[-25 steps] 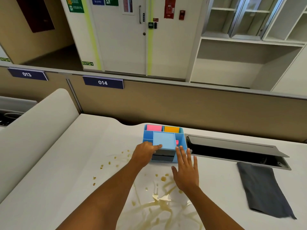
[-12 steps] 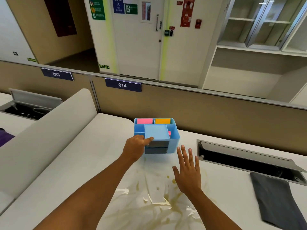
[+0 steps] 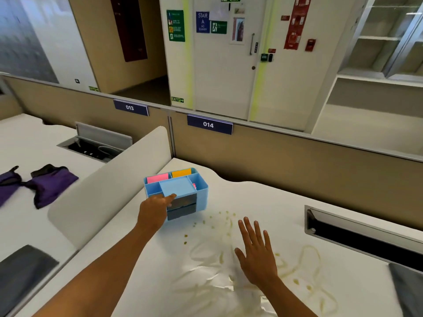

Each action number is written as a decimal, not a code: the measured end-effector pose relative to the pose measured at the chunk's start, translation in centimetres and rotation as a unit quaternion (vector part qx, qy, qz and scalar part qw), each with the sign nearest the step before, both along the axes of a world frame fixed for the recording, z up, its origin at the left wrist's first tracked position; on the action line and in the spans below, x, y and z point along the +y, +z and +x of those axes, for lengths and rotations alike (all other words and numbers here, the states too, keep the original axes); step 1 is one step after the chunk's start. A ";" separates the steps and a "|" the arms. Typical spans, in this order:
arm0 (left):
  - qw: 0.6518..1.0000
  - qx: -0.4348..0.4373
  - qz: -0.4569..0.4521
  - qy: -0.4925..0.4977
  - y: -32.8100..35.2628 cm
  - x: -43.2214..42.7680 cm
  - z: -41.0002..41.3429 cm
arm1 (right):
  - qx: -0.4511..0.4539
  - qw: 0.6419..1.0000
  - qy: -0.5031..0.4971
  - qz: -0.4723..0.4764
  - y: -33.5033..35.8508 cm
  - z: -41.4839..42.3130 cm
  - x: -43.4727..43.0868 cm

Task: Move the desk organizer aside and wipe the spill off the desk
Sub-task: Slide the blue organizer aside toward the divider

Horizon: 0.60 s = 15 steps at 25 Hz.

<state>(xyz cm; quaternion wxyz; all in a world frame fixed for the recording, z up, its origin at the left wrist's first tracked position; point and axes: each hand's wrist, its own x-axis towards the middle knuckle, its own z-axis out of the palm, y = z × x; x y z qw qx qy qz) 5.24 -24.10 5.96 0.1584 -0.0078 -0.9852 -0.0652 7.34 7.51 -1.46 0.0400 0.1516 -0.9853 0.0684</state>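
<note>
- The blue desk organizer (image 3: 176, 193) sits on the white desk (image 3: 263, 202) near its far left corner, just right of the curved white divider (image 3: 107, 179) and near the beige partition (image 3: 297, 165) with the "014" label (image 3: 209, 124).
- Pink (image 3: 157, 178) and orange (image 3: 181, 172) note pads fill its two far compartments; dark drawers (image 3: 182, 208) face the near side.
- The left hand (image 3: 155, 210) grasps the organizer's near-left corner, fingers curled over the top edge beside the drawers.
- The right hand (image 3: 257, 255) is released, palm down and fingers spread, over the spill; whether it touches the desk cannot be told.
- The yellowish spill (image 3: 212, 271) lies in streaks and droplets across the near middle of the desk, its far droplets just near and right of the organizer.
- An open cable tray (image 3: 366, 236) is set in the desk at right, with a dark grey cloth (image 3: 409, 291) at the right edge, near of it.
- On the neighbouring desk to the left lie a purple cloth (image 3: 45, 186) and a grey cloth (image 3: 23, 273).
</note>
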 end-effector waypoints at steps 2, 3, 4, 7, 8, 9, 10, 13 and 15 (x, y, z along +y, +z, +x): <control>0.999 -0.020 0.011 0.034 -0.1 -1.8 1.1 | -0.004 1.000 0.023 0.005 0.1 0.6 -0.9; 0.998 -0.025 0.018 0.052 -0.3 -2.5 1.6 | -0.005 0.999 0.032 0.011 0.2 0.8 -1.3; 0.997 -0.026 0.025 0.068 -0.5 -3.3 2.1 | -0.007 0.999 0.040 0.016 0.2 1.0 -1.7; 0.993 -0.048 0.026 0.102 -1.7 -4.9 3.8 | -0.017 0.998 0.052 0.003 0.4 1.4 -2.7; 0.993 -0.054 0.023 0.107 -2.1 -5.3 4.3 | -0.020 0.998 0.057 0.007 0.4 1.6 -3.0; 0.992 -0.059 0.024 0.108 -2.4 -5.5 4.8 | -0.021 0.998 0.060 0.012 0.5 1.7 -3.3; 0.992 -0.062 0.027 0.109 -2.8 -5.7 5.2 | -0.021 0.998 0.061 0.018 0.4 1.9 -3.5; 0.988 -0.074 0.030 0.130 -3.6 -6.0 5.9 | -0.025 0.997 0.063 0.020 0.3 2.4 -4.2; 0.985 -0.100 0.029 0.139 -4.4 -6.3 6.3 | -0.027 0.997 0.066 0.016 0.2 2.7 -4.6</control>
